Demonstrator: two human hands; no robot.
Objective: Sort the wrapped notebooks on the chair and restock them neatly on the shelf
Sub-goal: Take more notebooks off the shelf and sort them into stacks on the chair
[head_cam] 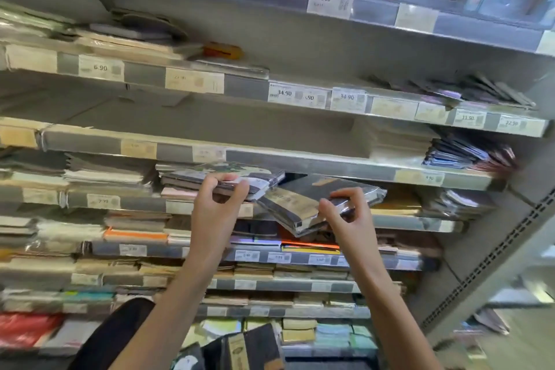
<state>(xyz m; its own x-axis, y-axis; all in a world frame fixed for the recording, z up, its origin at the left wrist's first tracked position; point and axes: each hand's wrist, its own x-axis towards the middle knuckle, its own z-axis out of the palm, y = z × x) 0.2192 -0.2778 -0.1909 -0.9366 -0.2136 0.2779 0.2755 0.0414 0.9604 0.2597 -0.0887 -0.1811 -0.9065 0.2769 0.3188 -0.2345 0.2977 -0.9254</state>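
Observation:
My left hand (220, 198) grips the near edge of a stack of wrapped notebooks (210, 179) lying on a middle shelf (345, 170). My right hand (342, 210) pinches the corner of a dark wrapped notebook with a gold label (303, 201), which hangs tilted over the shelf's front edge, just right of the stack. More dark wrapped notebooks (249, 348) show at the bottom of the view, below my arms; what they rest on is hidden.
Shelves run above and below, packed with flat stacks of notebooks and paper, price tags along their edges. The shelf above (210, 117) holds little in its middle. A perforated metal upright (492, 258) bounds the shelving on the right.

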